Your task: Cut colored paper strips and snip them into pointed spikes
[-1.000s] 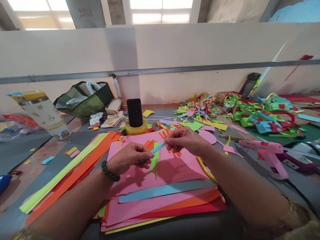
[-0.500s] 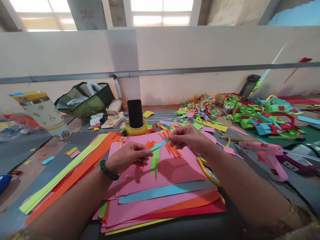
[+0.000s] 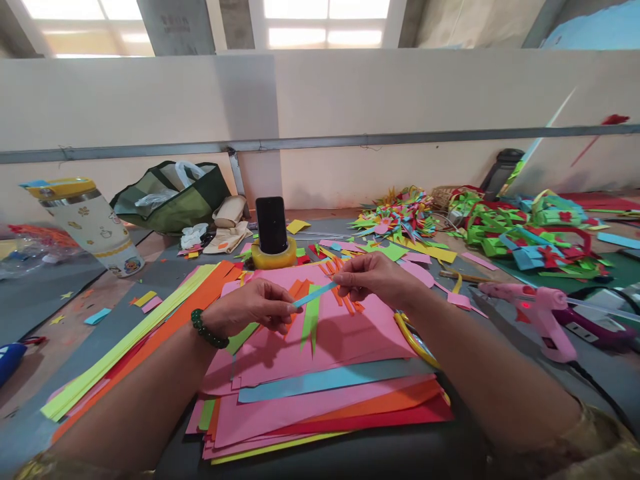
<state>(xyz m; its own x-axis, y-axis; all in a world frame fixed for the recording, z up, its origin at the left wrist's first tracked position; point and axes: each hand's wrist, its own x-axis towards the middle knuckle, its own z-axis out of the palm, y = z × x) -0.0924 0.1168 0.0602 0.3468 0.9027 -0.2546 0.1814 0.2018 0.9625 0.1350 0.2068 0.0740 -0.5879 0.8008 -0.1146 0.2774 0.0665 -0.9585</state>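
Observation:
A short blue paper strip (image 3: pixel 315 295) is stretched between my two hands, above a stack of coloured paper sheets. My left hand (image 3: pixel 255 307) pinches its left end; a dark green bead bracelet is on that wrist. The other end is gripped by the fingertips of my right hand (image 3: pixel 367 275). Beneath the strip, pointed green paper pieces (image 3: pixel 311 323) and thin orange paper strips (image 3: pixel 345 293) lie on the top pink sheet (image 3: pixel 350 340). A longer blue strip (image 3: pixel 325 381) rests across the front of the stack.
Left are long yellow strips (image 3: pixel 135 340) and a tumbler (image 3: pixel 95 227). A phone (image 3: pixel 271 225) leans in a tape roll (image 3: pixel 275 255) behind the stack. Yellow-handled scissors (image 3: pixel 415 341) lie by my right forearm. Farther right are a pink glue gun (image 3: pixel 540 313) and finished paper pieces (image 3: pixel 540 233).
My left hand has shifted slightly left and up, exposing a green piece beneath it. More of the blue strip shows between the hands. The right hand has barely moved.

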